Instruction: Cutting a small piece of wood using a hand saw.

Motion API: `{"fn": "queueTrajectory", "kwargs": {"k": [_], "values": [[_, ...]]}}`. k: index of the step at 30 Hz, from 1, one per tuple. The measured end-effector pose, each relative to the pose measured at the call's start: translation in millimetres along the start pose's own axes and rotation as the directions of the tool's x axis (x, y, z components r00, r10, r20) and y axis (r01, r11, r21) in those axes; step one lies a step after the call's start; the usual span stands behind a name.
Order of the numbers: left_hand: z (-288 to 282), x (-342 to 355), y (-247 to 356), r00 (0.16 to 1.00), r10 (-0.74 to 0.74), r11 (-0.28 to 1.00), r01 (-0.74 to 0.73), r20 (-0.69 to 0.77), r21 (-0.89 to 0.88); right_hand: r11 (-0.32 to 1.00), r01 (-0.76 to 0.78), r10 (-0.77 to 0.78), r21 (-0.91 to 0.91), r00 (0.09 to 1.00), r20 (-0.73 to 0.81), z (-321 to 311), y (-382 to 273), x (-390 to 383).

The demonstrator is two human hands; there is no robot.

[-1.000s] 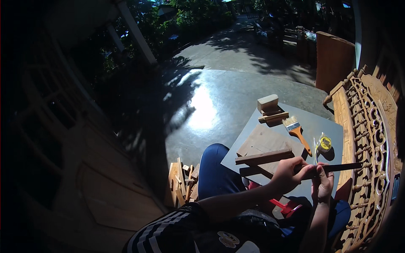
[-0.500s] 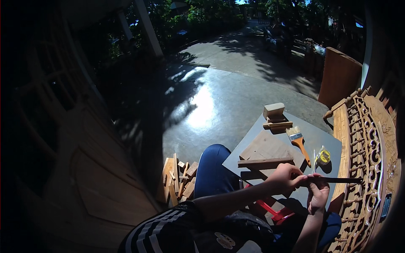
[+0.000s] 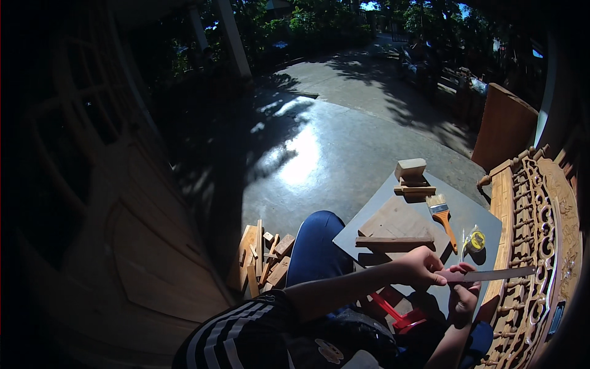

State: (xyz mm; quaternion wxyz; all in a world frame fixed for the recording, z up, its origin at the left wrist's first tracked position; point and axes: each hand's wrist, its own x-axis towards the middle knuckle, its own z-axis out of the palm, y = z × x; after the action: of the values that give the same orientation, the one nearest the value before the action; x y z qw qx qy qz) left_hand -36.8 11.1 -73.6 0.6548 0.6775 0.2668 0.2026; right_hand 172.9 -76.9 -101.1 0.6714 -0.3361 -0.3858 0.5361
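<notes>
A long, flat, narrow strip [image 3: 501, 275] is held between my hands, reddish brown near the fingers and greyish toward its far right end; its material I cannot make out. My left hand [image 3: 423, 267] pinches its left end between thumb and fingers. Just right of it, my right hand [image 3: 463, 295] grips the strip from below. Beneath and beyond lies a grey tabletop [image 3: 470, 209] bearing a flat wooden board [image 3: 399, 220], with a dark wooden bar [image 3: 394, 242] along its near side. A paintbrush [image 3: 445, 222] with an orange handle and a yellow round item [image 3: 477, 241] lie to the right.
A pale wooden block [image 3: 410, 167] rests on small wood pieces at the tabletop's far corner. Carved wooden furniture [image 3: 522, 227] with spindles stands close at the right. Offcuts [image 3: 264, 261] are piled left of my knee. A red object [image 3: 399, 317] shows below my left forearm.
The strip has turned in my hands: its dark, edge-on face has given way to a broader brown and grey face. Its far end sits slightly higher. The whole view has shifted a little.
</notes>
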Motion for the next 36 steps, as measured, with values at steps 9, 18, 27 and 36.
{"fn": "queueTrajectory", "kwargs": {"k": [9,18,27,36], "values": [[17.4,-3.7,14.5,0.973,0.065,0.996,-0.051,-0.221,0.067,0.965,-0.025,-0.01,0.262,0.991,0.131,-5.8,3.7,4.4],[38.3,-2.4,-5.0,0.851,0.425,0.882,-0.312,-0.308,0.354,0.991,0.108,-0.105,0.078,0.994,-0.039,-22.5,16.9,0.7],[44.8,-6.5,-8.3,0.872,0.366,0.927,-0.311,-0.325,0.209,0.98,0.159,-0.123,0.122,0.957,-0.261,-15.4,8.6,0.0],[58.4,-14.9,-7.5,0.903,0.266,0.963,-0.236,-0.337,0.13,0.986,0.146,-0.112,0.087,0.943,-0.314,-18.1,21.9,-5.3]]}}
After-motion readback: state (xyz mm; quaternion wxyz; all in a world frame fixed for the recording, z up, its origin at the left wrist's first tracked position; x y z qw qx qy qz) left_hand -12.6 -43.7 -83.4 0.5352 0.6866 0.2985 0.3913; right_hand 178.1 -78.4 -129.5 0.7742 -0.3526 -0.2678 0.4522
